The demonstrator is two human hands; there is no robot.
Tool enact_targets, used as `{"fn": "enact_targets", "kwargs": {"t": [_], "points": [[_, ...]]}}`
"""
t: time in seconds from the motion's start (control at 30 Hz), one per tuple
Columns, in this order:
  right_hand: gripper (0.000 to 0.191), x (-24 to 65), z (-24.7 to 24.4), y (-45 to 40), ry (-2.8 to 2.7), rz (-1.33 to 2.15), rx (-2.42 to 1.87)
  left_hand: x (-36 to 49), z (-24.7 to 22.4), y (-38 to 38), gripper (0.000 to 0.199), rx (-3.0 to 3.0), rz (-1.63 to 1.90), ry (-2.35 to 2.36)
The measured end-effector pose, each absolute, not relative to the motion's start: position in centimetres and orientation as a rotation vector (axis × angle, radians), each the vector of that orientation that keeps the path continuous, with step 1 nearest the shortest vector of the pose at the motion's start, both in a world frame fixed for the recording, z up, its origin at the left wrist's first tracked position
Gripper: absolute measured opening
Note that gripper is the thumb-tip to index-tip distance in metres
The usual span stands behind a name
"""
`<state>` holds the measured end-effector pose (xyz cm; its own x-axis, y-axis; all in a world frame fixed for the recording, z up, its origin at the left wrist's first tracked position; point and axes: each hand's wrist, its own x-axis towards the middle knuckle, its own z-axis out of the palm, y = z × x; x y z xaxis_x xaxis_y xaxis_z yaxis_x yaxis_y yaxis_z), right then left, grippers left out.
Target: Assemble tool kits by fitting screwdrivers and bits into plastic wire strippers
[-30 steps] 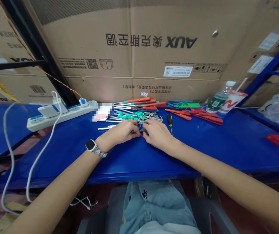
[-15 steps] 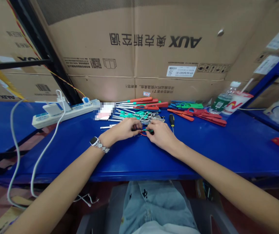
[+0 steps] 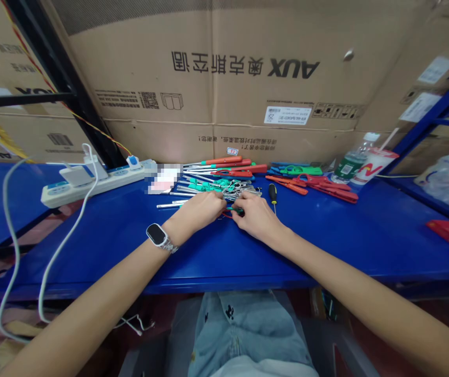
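Green-and-red piece [image 3: 237, 210] roughly crosswise

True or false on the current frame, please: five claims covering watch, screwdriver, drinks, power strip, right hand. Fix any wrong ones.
1. The watch is on the left wrist. True.
2. The screwdriver is in the left hand. False: the screwdriver lies on the blue table.
3. The bottle stands beside the cup. True.
4. The power strip is right of both hands. False: the power strip is to their left.
5. A green piece shows at the right hand's fingers. True.
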<state>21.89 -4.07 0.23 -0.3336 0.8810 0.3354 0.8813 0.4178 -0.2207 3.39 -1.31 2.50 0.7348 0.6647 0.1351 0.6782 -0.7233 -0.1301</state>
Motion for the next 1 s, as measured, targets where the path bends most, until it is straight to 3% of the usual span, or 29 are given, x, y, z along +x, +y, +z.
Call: {"fn": "enact_targets", "kwargs": {"t": [0.3, 0.6, 1.0], "points": [[0.017, 21.4, 1.0, -4.3, -2.305, -0.045, -1.618, 3.7, 2.3, -1.8, 0.018, -2.711, -0.076, -1.072], [0.027, 21.3, 2.0, -4.8, -2.46, -0.248, -1.517, 3.6, 1.7, -1.5, 0.027, -2.717, -0.16, -1.005], [0.022, 21.7, 1.3, -4.6, -2.442, -0.131, -1.468, 3.6, 1.9, -1.8, 0.022, -2.712, -0.122, -1.043]]}}
